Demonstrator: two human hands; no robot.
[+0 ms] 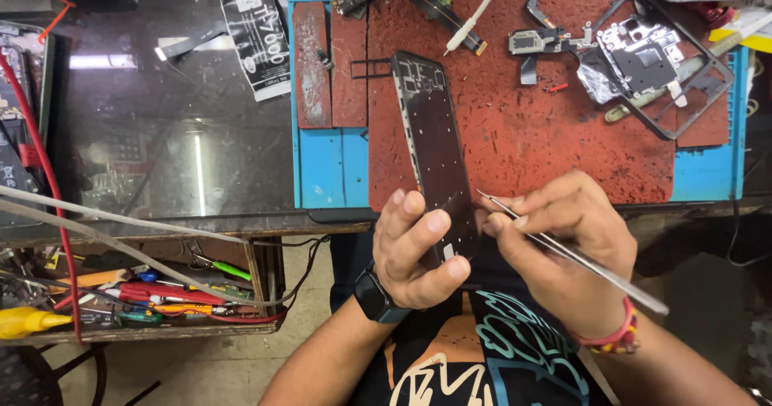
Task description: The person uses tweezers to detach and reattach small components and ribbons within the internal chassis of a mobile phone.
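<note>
both hands meet just above the person's printed black shirt, nearest the camera. left hand, a dark smartwatch on its wrist, has its grip clamped on the near end of a long dark phone frame, thumb and fingers pinching its lower edge. that frame tilts away from the body, its far end reaching over the worn red work mat. right hand, with a red beaded band at the wrist, has its grip closed on slim metal tweezers, whose tips touch the frame's right edge just beside the left thumb.

beyond the hands, the mat sits on a blue tray on the dark glossy table, whose near edge runs just behind the fingers. open red mat lies right of the frame's far end; further back-right rests a stripped phone chassis with a metal shield, well apart from the hands. left, below the table edge, a shelf holds screwdrivers and tools, with cables crossing above it.
</note>
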